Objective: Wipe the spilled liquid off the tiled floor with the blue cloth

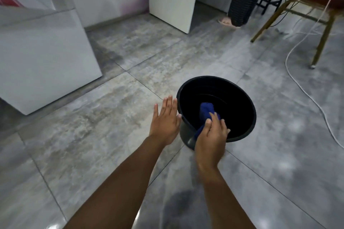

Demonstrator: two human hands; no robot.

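Floor (pixel 93 135) of grey tiles, glossy sheen near the bottom edge. White cabinets (pixel 46 57) at left, chair (pixel 307 5) with red seat at far right, white cable (pixel 301 87) trailing beside it. Black bucket (pixel 242 128) mid-floor. Left hand (pixel 165 121) flat, fingers spread, touching the bucket's outer rim. Right hand (pixel 212 135) over the rim, fingers closed around the cloth (pixel 206 111), which hangs into the bucket.

open grey tiled floor (pixel 89 135) spreads to the left of a black bucket (pixel 243 128), with room for a hand to sweep. white cabinets (pixel 42 57) wall off the far left. to the right, a white cable (pixel 305 87) snakes across the tiles beside a chair's legs (pixel 320 46).
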